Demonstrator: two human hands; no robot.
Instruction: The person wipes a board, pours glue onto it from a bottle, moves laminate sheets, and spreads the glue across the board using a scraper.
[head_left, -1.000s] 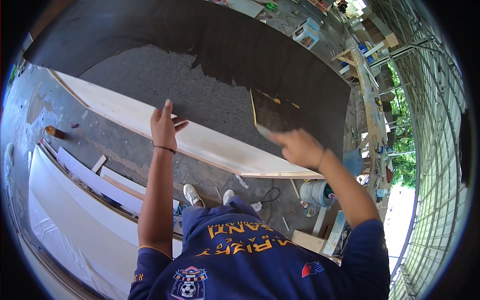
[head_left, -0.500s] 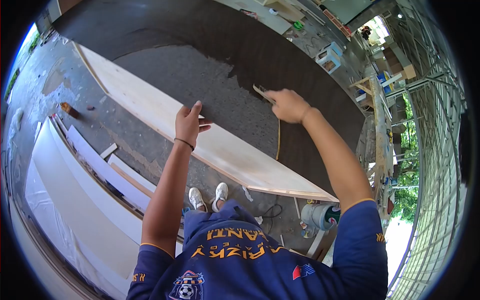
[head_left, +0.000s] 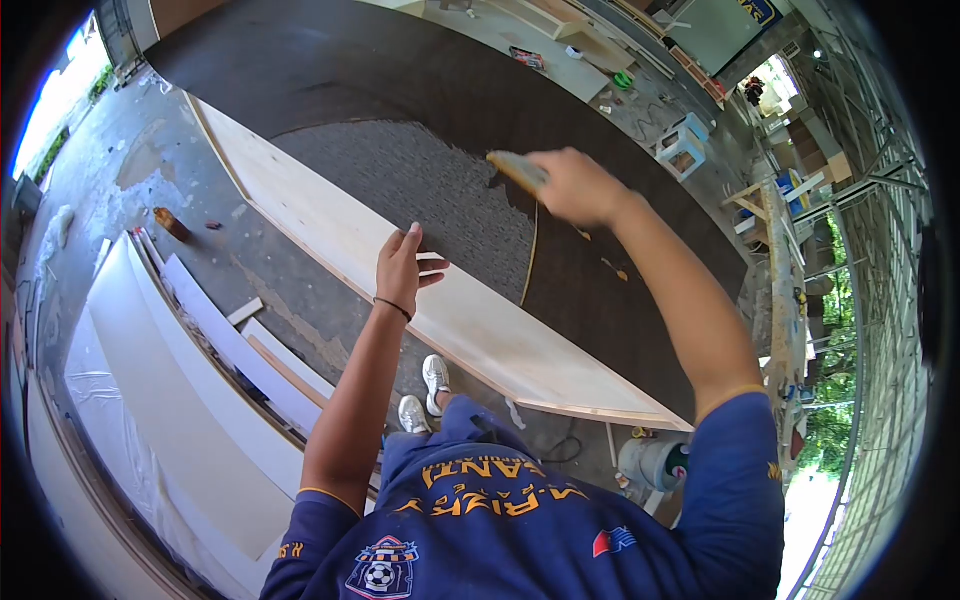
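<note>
A large dark panel point(head_left: 620, 290) lies in front of me, with a greyer textured patch point(head_left: 440, 190) at its middle. My right hand point(head_left: 580, 187) is closed round a flat scraper-like tool point(head_left: 518, 172), whose yellowish edge is at the upper right border of that patch. A yellow line point(head_left: 532, 250) runs down the patch's right side, and small orange-brown blobs point(head_left: 622, 274) sit on the dark surface. My left hand point(head_left: 402, 270) is at the pale wooden side strip point(head_left: 470, 320) along the panel's near edge, its fingers apart and holding nothing.
White boards point(head_left: 170, 380) partly under plastic lie at the lower left. A brown bottle point(head_left: 172, 224) is on the floor. At the lower right stands a bucket point(head_left: 645, 462). A blue stool point(head_left: 684, 148) and a cluttered bench point(head_left: 783, 290) are farther right.
My right hand has moved with the tool from the near right part of the panel to the patch's upper border. My left hand remains by the pale strip. The camera view has shifted.
</note>
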